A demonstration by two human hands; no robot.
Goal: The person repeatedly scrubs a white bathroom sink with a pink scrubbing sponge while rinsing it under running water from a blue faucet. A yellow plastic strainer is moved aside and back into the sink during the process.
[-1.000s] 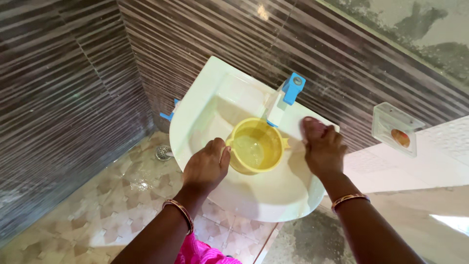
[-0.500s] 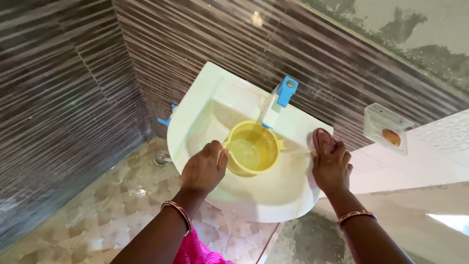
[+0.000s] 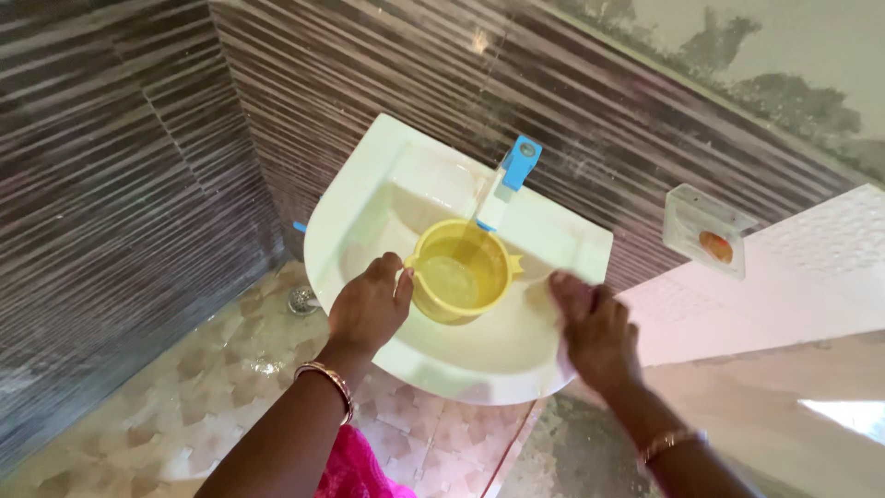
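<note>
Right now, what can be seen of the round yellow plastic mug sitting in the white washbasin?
The round yellow plastic mug stands upright inside the white ceramic washbasin, directly below the blue-handled tap. It looks translucent, with a thick rolled rim and a small pointed lip on its right side. It is partly filled with clear water, which looks rippled. The left hand grips it on its left side. The right hand is apart from it, on the basin's right edge.
</note>
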